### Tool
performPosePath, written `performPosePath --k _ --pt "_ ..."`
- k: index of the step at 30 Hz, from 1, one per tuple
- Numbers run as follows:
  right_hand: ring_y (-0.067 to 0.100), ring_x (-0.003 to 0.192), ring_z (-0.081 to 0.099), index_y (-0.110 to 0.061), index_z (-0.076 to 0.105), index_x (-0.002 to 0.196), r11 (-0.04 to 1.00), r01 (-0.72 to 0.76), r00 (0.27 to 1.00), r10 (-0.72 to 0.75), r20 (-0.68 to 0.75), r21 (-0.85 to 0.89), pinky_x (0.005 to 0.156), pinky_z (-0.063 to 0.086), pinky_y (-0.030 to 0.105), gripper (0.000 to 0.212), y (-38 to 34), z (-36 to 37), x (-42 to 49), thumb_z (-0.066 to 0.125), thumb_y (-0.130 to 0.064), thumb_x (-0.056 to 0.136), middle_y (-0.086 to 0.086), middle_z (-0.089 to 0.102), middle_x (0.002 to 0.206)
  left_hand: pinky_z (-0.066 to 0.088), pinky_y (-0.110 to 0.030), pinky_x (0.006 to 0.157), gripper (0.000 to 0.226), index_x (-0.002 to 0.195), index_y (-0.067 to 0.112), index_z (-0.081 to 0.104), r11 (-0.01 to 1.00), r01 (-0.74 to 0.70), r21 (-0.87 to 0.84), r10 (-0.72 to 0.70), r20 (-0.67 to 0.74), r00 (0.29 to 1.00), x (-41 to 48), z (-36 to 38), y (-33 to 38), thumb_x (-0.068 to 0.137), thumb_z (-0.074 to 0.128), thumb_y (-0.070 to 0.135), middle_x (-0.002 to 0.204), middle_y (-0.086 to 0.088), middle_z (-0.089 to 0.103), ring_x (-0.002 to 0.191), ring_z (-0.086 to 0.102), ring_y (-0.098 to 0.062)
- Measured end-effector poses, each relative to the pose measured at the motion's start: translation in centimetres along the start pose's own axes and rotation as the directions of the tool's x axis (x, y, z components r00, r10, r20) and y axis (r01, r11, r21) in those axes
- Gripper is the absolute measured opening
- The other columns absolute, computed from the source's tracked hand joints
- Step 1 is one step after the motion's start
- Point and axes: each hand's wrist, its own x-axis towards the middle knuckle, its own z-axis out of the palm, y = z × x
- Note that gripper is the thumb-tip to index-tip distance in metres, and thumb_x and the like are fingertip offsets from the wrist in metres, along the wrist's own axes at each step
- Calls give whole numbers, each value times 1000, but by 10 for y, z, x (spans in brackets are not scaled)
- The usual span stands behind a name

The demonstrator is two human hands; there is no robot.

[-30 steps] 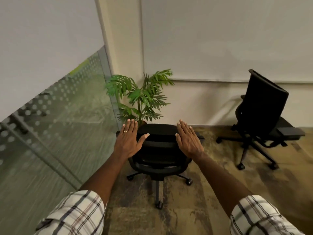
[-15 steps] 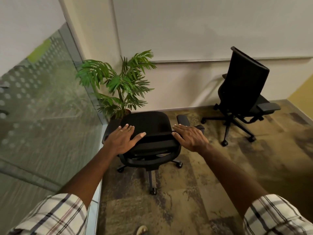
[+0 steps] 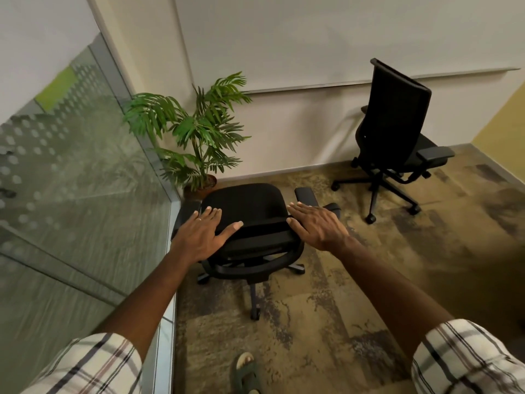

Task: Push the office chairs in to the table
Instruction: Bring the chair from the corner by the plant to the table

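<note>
A black office chair (image 3: pixel 250 206) stands right in front of me with its backrest toward me, close to the glass wall. My left hand (image 3: pixel 203 233) hovers flat and open over the left end of the backrest top. My right hand (image 3: pixel 316 224) is open too, palm down at the right end of the backrest, fingers spread. I cannot tell whether either palm touches the chair. A second black office chair (image 3: pixel 395 129) stands farther right by the white wall, turned away. No table is in view.
A potted palm (image 3: pixel 199 132) stands in the corner just behind the near chair. A frosted glass partition (image 3: pixel 79 194) runs along the left. The patterned carpet (image 3: pixel 355 294) stretches to the right. A sandalled foot (image 3: pixel 245 371) shows at the bottom.
The view has tilted down and drawn closer to the near chair. Both hands stay spread over its backrest, and a foot has come into view below.
</note>
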Motion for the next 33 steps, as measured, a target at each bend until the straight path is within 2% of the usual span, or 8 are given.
performPosePath --k 2,5,10,14,19,27,30,33 --pt "16 151 27 -18 35 157 1000 -7 1000 7 8 17 124 23 38 72 -3 2 -18 11 -59 103 4 36 162 13 -41 127 116 158 8 27 1000 -7 -25 7 -25 1000 -19 6 8 82 -2 91 165 -8 30 154 19 -17" --pt "15 152 25 -17 34 157 1000 -12 1000 11 12 21 124 22 38 72 -11 0 -52 12 -59 103 4 35 162 13 -39 127 101 156 9 32 996 -42 -85 30 -137 990 -54 12 25 91 11 84 162 -7 34 154 21 -16" --pt "13 153 21 -18 29 159 999 -16 1000 15 24 44 124 19 34 71 -34 -5 -116 12 -58 103 1 29 165 22 -34 122 79 145 13 54 975 -139 -171 66 -379 923 -120 19 48 97 36 73 149 -7 53 146 38 -16" --pt "10 153 20 -20 27 159 996 -48 999 46 23 76 124 20 34 73 -44 -2 -157 9 -59 101 -1 26 166 23 -33 121 78 145 13 54 960 -192 -201 105 -377 920 -145 23 55 95 43 72 149 -7 54 146 38 -15" --pt "8 153 18 -20 26 160 993 -94 996 94 1 73 120 11 24 70 -64 4 -191 10 -55 101 -3 25 166 26 -32 117 69 140 15 59 942 -251 -222 129 -454 882 -167 18 56 93 52 65 146 -5 56 138 28 -5" --pt "5 153 13 -24 22 160 976 -194 981 196 -3 102 123 12 26 72 -79 13 -206 7 -56 98 -5 21 166 25 -34 118 63 139 16 61 914 -338 -226 198 -479 855 -163 18 46 92 60 58 145 2 53 139 24 -1" --pt "4 153 12 -25 22 160 965 -232 972 234 -6 125 122 9 24 71 -91 14 -208 7 -55 98 -6 20 166 31 -39 123 64 142 17 57 889 -402 -221 277 -439 855 -151 18 32 96 58 61 148 1 54 146 33 -5" --pt "3 153 12 -25 22 160 952 -279 959 283 -14 129 121 7 22 72 -103 14 -209 6 -55 97 -7 19 166 31 -37 122 63 142 16 57 867 -449 -215 332 -421 844 -140 17 22 96 56 60 146 0 57 145 40 -7"
